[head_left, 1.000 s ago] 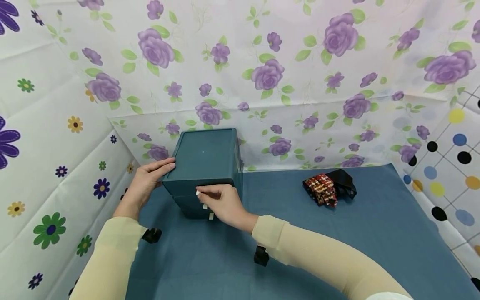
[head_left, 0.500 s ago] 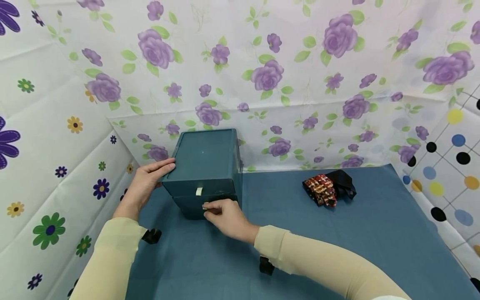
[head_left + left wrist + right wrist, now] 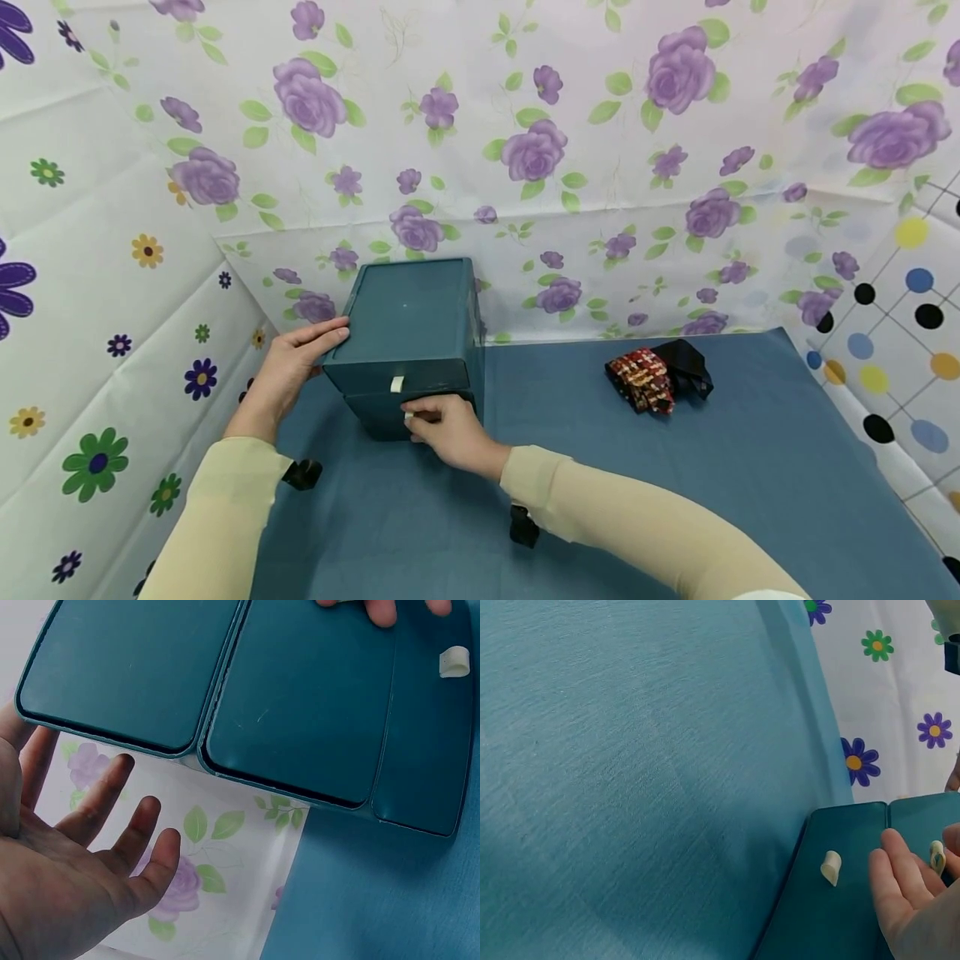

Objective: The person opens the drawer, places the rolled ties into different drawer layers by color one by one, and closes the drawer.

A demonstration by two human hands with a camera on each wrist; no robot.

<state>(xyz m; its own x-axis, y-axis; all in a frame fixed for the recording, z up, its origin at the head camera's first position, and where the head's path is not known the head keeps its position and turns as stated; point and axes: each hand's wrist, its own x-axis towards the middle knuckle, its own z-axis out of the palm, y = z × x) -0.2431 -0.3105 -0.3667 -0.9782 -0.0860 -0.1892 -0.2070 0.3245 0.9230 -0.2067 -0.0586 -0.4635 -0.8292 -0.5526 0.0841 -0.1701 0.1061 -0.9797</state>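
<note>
A dark teal drawer box (image 3: 408, 312) stands on the blue cloth near the back wall, its several drawer fronts pushed in. My left hand (image 3: 288, 371) rests on its upper left edge with fingers extended; the left wrist view shows that hand (image 3: 90, 862) beside the drawer fronts. The right hand (image 3: 453, 433) pinches the pale pull tab (image 3: 937, 857) of the middle drawer between thumb and finger. Above it, the top drawer's pull tab (image 3: 397, 383) hangs free. The bottom drawer's pull tab (image 3: 454, 661) is also free, but hidden behind the right hand in the head view.
A bundle of patterned red fabric (image 3: 642, 379) with a black cloth piece (image 3: 686, 367) lies to the right on the blue table cloth (image 3: 600, 442). Flower-printed sheets (image 3: 525, 208) form walls behind and to the left; a dotted sheet (image 3: 892, 333) stands at the right.
My right hand has let go of the top drawer's tab and moved down to pinch the middle one. The left hand has stayed on the box edge.
</note>
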